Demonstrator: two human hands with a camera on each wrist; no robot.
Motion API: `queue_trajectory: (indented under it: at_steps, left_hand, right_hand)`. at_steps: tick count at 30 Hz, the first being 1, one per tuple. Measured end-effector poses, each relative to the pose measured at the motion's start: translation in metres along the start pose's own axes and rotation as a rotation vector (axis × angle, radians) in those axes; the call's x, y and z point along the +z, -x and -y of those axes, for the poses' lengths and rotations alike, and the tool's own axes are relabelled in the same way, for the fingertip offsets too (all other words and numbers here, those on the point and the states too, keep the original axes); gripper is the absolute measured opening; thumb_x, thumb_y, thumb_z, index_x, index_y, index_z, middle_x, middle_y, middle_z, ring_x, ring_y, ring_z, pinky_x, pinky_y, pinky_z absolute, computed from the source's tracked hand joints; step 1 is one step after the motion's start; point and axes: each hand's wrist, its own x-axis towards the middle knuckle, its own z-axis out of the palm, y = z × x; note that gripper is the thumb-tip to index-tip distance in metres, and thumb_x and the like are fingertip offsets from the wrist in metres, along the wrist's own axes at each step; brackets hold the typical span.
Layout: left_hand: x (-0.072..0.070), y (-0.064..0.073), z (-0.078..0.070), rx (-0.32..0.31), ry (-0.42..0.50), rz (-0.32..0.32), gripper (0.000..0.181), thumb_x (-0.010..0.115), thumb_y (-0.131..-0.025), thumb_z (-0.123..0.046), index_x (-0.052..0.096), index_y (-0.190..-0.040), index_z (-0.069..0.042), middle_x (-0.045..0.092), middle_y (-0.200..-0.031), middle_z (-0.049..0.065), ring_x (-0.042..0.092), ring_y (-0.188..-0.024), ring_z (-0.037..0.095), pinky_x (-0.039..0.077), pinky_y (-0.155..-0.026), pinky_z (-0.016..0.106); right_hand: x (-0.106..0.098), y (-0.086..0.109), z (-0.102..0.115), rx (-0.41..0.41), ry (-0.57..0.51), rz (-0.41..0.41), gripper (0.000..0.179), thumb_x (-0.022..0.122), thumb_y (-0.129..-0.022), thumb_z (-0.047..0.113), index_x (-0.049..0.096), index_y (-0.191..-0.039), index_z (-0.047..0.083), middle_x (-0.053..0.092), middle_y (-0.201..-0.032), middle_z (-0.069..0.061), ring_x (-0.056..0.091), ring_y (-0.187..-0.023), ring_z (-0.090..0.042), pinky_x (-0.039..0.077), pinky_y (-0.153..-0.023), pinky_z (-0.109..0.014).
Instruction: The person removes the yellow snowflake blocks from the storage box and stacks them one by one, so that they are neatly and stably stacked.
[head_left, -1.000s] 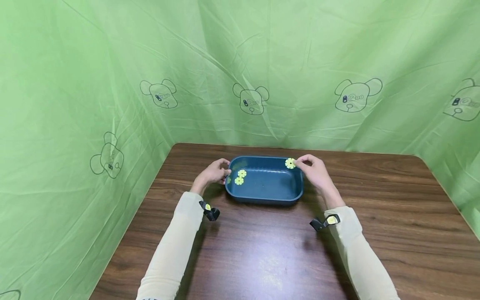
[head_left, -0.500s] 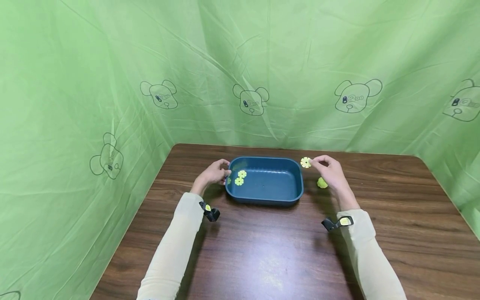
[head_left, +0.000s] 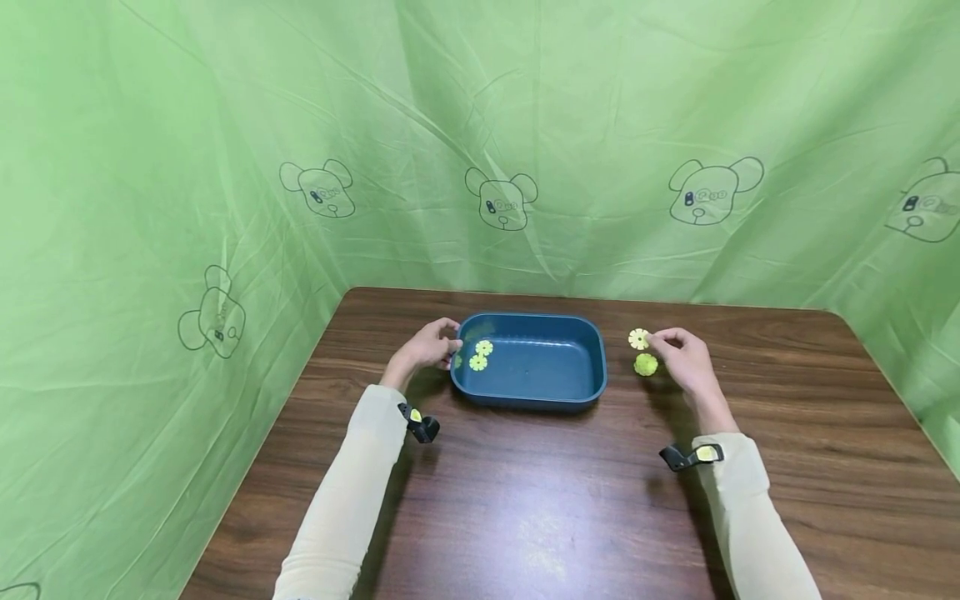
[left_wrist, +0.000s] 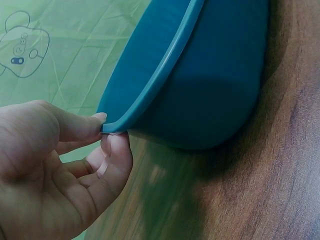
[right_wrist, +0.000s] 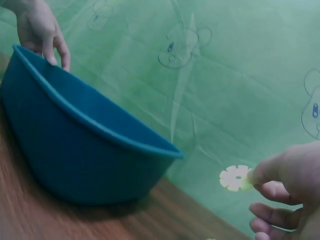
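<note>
A blue rectangular plastic basin (head_left: 528, 367) stands on the table, with two yellow notched discs (head_left: 481, 356) lying inside near its left end. My left hand (head_left: 429, 346) pinches the basin's left rim between thumb and fingers, as the left wrist view (left_wrist: 65, 160) also shows. To the right of the basin, my right hand (head_left: 686, 358) pinches a pale yellow notched disc (head_left: 638, 339) with a small centre hole, held up off the table. Just below that disc in the head view, a small stack of yellow-green discs (head_left: 646, 365) sits on the wood.
The dark wood-grain table (head_left: 525, 500) extends around the basin and reflects a bright glare in front. Behind it and to the left hangs a green curtain (head_left: 585, 125) printed with bear faces. Black straps with cameras sit on both wrists.
My right hand has moved right with the pinched disc, from over the basin's right rim to above the stack, which has come into sight. The left hand and basin have stayed put.
</note>
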Motion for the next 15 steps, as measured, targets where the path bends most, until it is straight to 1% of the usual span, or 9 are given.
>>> queue_trajectory:
  at_steps: [4,6,8,10,12,15]
  left_hand:
    - [0.000,0.001,0.000,0.004,-0.004,0.001,0.032,0.052,-0.098,-0.011,0.046,-0.130,-0.009,0.052,-0.090,0.014,0.056,-0.071,0.019,0.057,-0.065,0.031]
    - [0.000,0.003,-0.001,0.000,-0.004,0.000,0.033,0.052,-0.099,-0.011,0.045,-0.131,-0.009,0.052,-0.093,0.016,0.056,-0.072,0.020,0.057,-0.068,0.033]
    - [0.001,0.004,-0.002,-0.011,0.000,0.003,0.035,0.052,-0.099,-0.012,0.045,-0.133,-0.010,0.052,-0.097,0.018,0.055,-0.075,0.021,0.057,-0.074,0.038]
    - [0.001,0.005,-0.003,-0.015,-0.002,0.006,0.037,0.051,-0.099,-0.012,0.043,-0.135,-0.010,0.052,-0.100,0.019,0.055,-0.076,0.022,0.056,-0.078,0.043]
    - [0.002,0.005,-0.003,-0.018,0.000,0.010,0.038,0.051,-0.099,-0.012,0.042,-0.136,-0.009,0.051,-0.100,0.020,0.054,-0.075,0.022,0.055,-0.081,0.045]
    - [0.002,0.004,-0.002,-0.014,0.000,0.009,0.037,0.051,-0.099,-0.012,0.043,-0.135,-0.009,0.051,-0.099,0.019,0.054,-0.072,0.020,0.056,-0.077,0.043]
  right_hand:
    - [-0.003,0.000,-0.009,0.036,0.047,-0.017,0.040,0.057,-0.095,0.036,0.058,-0.111,-0.001,0.055,-0.106,-0.005,0.047,-0.092,-0.012,0.039,-0.075,-0.022]
    - [-0.004,0.000,-0.013,0.053,0.076,-0.017,0.041,0.055,-0.095,0.035,0.057,-0.112,-0.002,0.055,-0.113,-0.013,0.046,-0.097,-0.018,0.037,-0.076,-0.025]
    - [-0.004,-0.001,-0.018,0.069,0.096,-0.014,0.041,0.054,-0.096,0.033,0.057,-0.112,-0.004,0.054,-0.119,-0.018,0.046,-0.101,-0.024,0.036,-0.077,-0.027]
    - [-0.005,-0.002,-0.022,0.088,0.125,-0.002,0.041,0.054,-0.096,0.034,0.057,-0.113,-0.004,0.053,-0.123,-0.021,0.045,-0.105,-0.028,0.035,-0.077,-0.029]
    - [-0.005,-0.003,-0.028,0.101,0.156,0.009,0.042,0.053,-0.096,0.035,0.058,-0.113,-0.003,0.053,-0.123,-0.021,0.046,-0.104,-0.030,0.036,-0.076,-0.029]
    - [-0.005,-0.006,-0.035,0.103,0.215,0.011,0.041,0.054,-0.095,0.036,0.060,-0.111,-0.001,0.056,-0.117,-0.020,0.049,-0.098,-0.030,0.037,-0.073,-0.030]
